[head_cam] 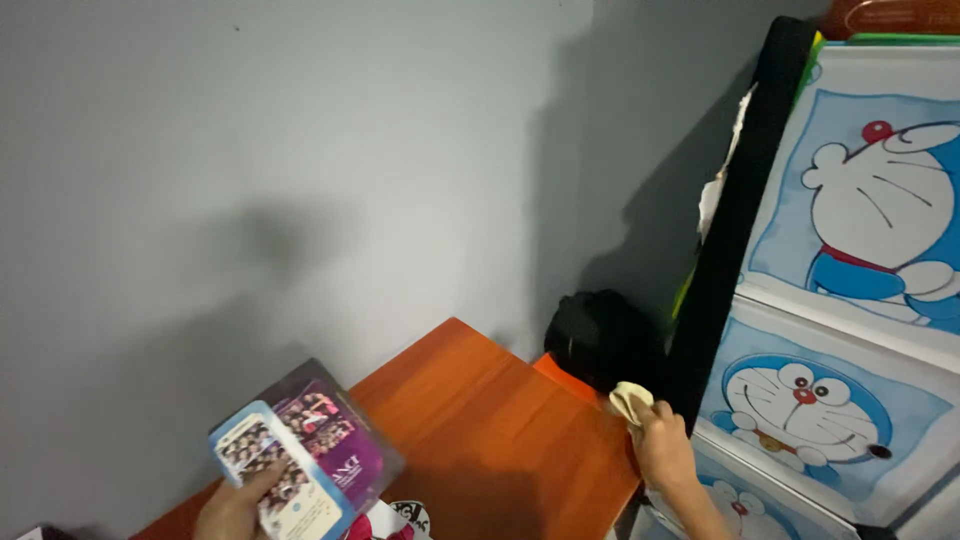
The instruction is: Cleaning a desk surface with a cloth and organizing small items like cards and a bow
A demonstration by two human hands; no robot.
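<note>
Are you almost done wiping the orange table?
Hard to judge. The table top looks bare and shiny in the middle. The right hand presses a pale cloth at the far corner by the black bag. The left hand holds photo cards off the near end, which is mostly hidden.

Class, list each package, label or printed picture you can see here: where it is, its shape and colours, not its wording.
Printed packet: in left hand, flat, rectangular, purple and blue with small photos.
Drawer fronts: cabinet at right, rectangular panels, blue-and-white cartoon cat pictures.
</note>
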